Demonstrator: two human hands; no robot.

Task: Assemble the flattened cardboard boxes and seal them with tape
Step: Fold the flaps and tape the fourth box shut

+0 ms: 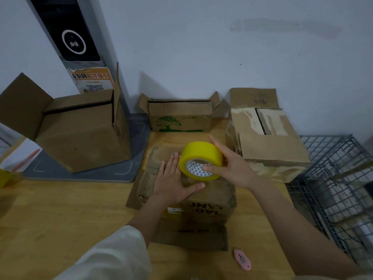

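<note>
Wooden table (60,209): four boxes (187,190) (one tape roll (200,159)).

Plain pale grey-blue wall (201,47) behind, dim flat light. Wooden counter (60,215) under the hands. Grey kiosk post (66,31) with dark screen far left of the hands, on a grey base plate (80,174). Wire rack (333,178) right of the hands.

A parcel pickup room: scanner kiosk (77,42), worn cardboard boxes (84,128), wire cage (333,178), wooden table (60,209).
</note>
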